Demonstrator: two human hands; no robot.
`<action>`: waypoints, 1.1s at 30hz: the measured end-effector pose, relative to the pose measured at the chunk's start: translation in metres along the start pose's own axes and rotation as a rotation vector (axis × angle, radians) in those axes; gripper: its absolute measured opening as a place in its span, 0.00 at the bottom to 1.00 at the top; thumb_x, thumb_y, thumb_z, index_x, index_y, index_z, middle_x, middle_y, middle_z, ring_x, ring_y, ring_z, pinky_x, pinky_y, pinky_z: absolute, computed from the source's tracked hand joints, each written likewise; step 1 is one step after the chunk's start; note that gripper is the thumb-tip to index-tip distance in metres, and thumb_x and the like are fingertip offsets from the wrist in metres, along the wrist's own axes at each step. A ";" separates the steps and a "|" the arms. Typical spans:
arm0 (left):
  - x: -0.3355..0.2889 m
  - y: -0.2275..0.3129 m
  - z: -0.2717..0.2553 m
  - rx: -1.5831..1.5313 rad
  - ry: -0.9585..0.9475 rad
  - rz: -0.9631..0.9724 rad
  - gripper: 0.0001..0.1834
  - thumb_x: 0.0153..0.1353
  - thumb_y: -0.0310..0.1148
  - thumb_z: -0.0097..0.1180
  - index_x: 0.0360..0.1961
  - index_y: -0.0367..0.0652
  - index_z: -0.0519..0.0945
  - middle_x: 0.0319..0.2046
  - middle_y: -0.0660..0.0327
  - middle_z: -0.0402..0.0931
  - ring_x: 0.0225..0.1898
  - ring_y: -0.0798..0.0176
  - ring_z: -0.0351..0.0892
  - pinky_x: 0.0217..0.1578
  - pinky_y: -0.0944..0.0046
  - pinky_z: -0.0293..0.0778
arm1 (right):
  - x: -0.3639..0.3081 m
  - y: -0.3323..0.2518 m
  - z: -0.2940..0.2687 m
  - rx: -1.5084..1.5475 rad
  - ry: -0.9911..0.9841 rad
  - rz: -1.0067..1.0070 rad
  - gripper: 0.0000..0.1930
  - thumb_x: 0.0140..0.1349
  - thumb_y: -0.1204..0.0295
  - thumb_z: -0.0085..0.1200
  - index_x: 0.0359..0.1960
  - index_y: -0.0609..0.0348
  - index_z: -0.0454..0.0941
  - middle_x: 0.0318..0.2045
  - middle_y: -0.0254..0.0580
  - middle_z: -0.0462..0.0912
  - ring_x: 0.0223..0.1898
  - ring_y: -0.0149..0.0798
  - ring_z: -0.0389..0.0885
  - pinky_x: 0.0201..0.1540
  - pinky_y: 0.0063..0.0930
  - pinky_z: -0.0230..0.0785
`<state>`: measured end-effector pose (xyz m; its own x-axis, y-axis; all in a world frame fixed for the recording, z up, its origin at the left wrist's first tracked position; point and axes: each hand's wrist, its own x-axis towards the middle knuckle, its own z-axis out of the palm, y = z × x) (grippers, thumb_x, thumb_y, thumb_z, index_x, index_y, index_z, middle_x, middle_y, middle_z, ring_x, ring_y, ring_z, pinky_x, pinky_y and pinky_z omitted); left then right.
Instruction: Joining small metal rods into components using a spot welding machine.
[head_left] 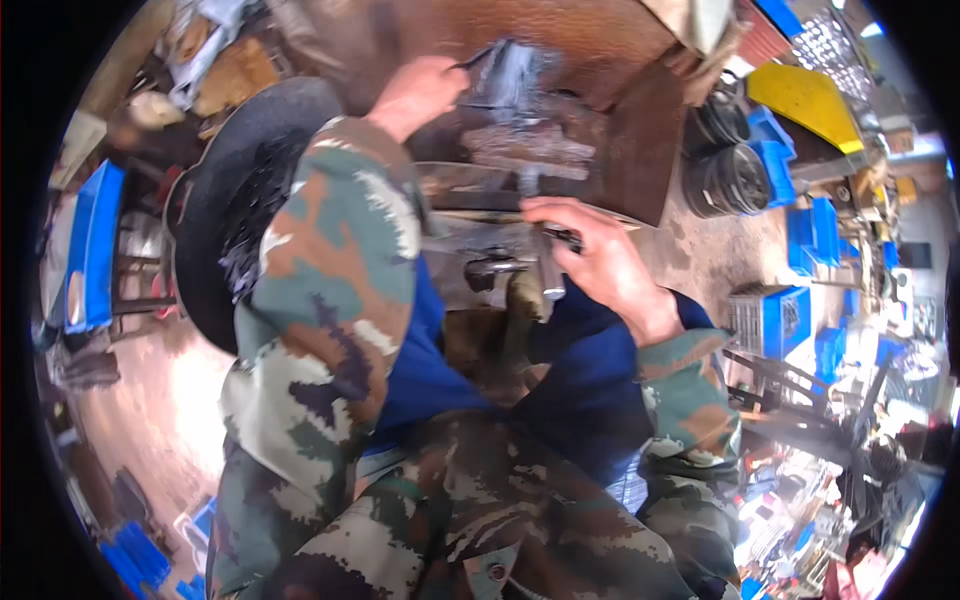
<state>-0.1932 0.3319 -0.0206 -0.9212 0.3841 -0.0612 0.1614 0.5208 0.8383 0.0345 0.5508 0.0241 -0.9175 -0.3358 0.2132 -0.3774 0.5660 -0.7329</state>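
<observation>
My left hand (pixel 422 92) is closed around a thin dark rod-like piece (pixel 482 57). That piece points at a blurred, pale grey-blue shiny part (pixel 517 72) at the far middle. Nearer to me, my right hand (pixel 605 262) curls round a short dark handle (pixel 563 238), beside a bright metal cylinder (pixel 552 275); its exact kind is unclear. Between the hands lies a rough, brownish metal block (pixel 530 150), part of a worn machine or bench fixture. Below it a dark metal fitting (pixel 492 268) shows close to my lap.
On my left stands a wide black pan (pixel 215 190) heaped with small dark pieces. Brown metal sheets (pixel 640 140) wall the work spot at the back and right. Black round drums (pixel 725 180), a yellow panel (pixel 805 105) and a blue crate (pixel 785 320) stand to the right.
</observation>
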 end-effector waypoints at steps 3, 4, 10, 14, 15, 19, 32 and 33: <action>0.003 -0.003 0.009 0.110 0.115 0.133 0.22 0.62 0.47 0.46 0.41 0.41 0.83 0.40 0.48 0.82 0.45 0.47 0.81 0.50 0.52 0.74 | -0.004 0.002 0.004 -0.142 -0.097 -0.045 0.30 0.42 0.92 0.51 0.51 0.58 0.76 0.57 0.44 0.78 0.60 0.50 0.75 0.61 0.37 0.70; 0.005 -0.001 0.009 0.210 0.167 0.093 0.23 0.61 0.48 0.45 0.41 0.42 0.84 0.43 0.47 0.81 0.48 0.45 0.80 0.53 0.52 0.74 | -0.001 0.003 0.006 -0.083 -0.126 -0.032 0.31 0.40 0.93 0.50 0.50 0.58 0.77 0.57 0.45 0.78 0.60 0.50 0.75 0.62 0.36 0.69; -0.009 0.018 0.005 0.041 0.365 -0.087 0.20 0.60 0.46 0.49 0.40 0.44 0.86 0.44 0.45 0.82 0.49 0.40 0.80 0.54 0.48 0.74 | 0.008 0.002 0.007 0.014 -0.098 0.095 0.18 0.50 0.88 0.59 0.44 0.66 0.79 0.53 0.49 0.81 0.56 0.45 0.79 0.61 0.35 0.67; -0.013 0.037 -0.001 -0.022 0.546 -0.043 0.17 0.61 0.43 0.49 0.39 0.44 0.84 0.40 0.46 0.82 0.47 0.39 0.80 0.51 0.46 0.73 | 0.023 0.007 0.006 0.316 0.129 0.079 0.17 0.60 0.83 0.57 0.52 0.61 0.77 0.54 0.52 0.79 0.50 0.35 0.79 0.30 0.17 0.76; -0.011 0.043 0.001 -0.064 0.683 0.019 0.16 0.61 0.42 0.50 0.37 0.43 0.84 0.38 0.45 0.82 0.44 0.38 0.80 0.49 0.45 0.73 | 0.030 0.008 0.002 0.315 0.216 0.192 0.16 0.62 0.82 0.56 0.53 0.62 0.76 0.55 0.51 0.79 0.47 0.33 0.80 0.29 0.18 0.76; -0.009 0.060 0.010 -0.281 0.819 0.129 0.12 0.59 0.38 0.53 0.32 0.41 0.81 0.30 0.41 0.81 0.38 0.34 0.79 0.43 0.41 0.74 | 0.085 0.012 -0.017 0.401 0.419 0.261 0.15 0.67 0.75 0.54 0.55 0.64 0.76 0.52 0.43 0.82 0.25 0.22 0.72 0.24 0.18 0.69; -0.017 0.075 0.002 -0.352 0.658 0.170 0.12 0.55 0.34 0.55 0.27 0.34 0.82 0.27 0.39 0.80 0.34 0.35 0.80 0.40 0.44 0.77 | 0.219 0.086 -0.063 0.461 0.443 0.249 0.14 0.67 0.70 0.58 0.50 0.63 0.77 0.40 0.39 0.85 0.16 0.20 0.59 0.22 0.18 0.62; -0.019 0.076 0.002 -0.366 0.668 0.180 0.12 0.55 0.34 0.55 0.27 0.34 0.82 0.27 0.39 0.80 0.34 0.35 0.80 0.40 0.44 0.77 | 0.217 0.088 -0.063 0.447 0.424 0.249 0.14 0.67 0.70 0.58 0.50 0.63 0.77 0.40 0.39 0.85 0.16 0.20 0.59 0.22 0.18 0.62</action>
<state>-0.1631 0.3660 0.0434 -0.9283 -0.1618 0.3347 0.3089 0.1648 0.9367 -0.2059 0.5752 0.0465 -0.9749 0.1416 0.1716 -0.1433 0.1906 -0.9712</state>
